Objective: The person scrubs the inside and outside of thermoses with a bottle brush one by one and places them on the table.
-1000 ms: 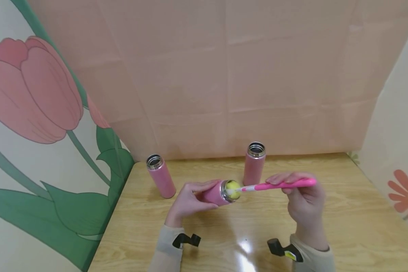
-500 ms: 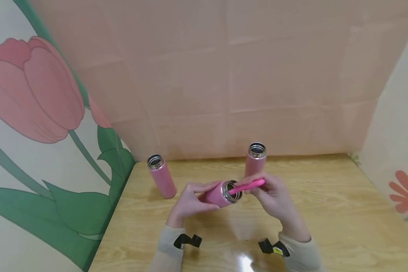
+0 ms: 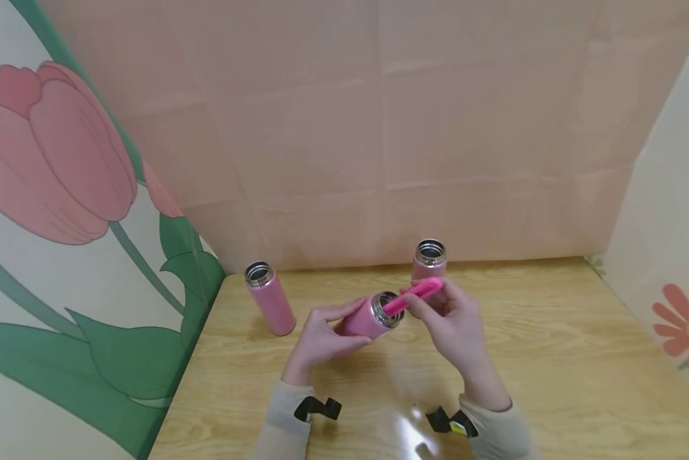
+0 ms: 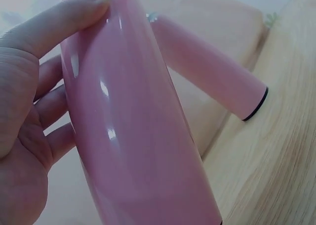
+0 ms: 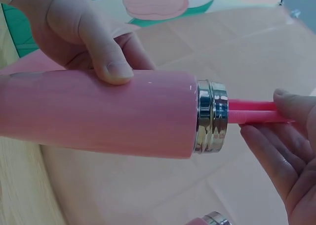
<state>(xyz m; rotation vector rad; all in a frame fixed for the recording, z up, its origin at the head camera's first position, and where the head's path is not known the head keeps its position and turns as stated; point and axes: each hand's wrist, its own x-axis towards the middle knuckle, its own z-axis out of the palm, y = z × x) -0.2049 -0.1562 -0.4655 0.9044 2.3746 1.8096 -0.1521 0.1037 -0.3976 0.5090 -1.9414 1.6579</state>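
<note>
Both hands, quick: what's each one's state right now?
Left hand: closed, holding the tilted, open pink bottle.
Right hand: closed, pinching the bright pink handle that runs into that bottle's mouth.

The person I'm watching wears a beige left sleeve (image 3: 283, 418) and a matching right sleeve (image 3: 496, 429), both reaching the wrist. A blocky black left wrist camera (image 3: 318, 409) sits over one cuff; the black right wrist camera (image 3: 452, 421) carries a yellow patch (image 3: 458, 428). Both hands (image 3: 323, 335) (image 3: 452, 326) are bare.
</note>
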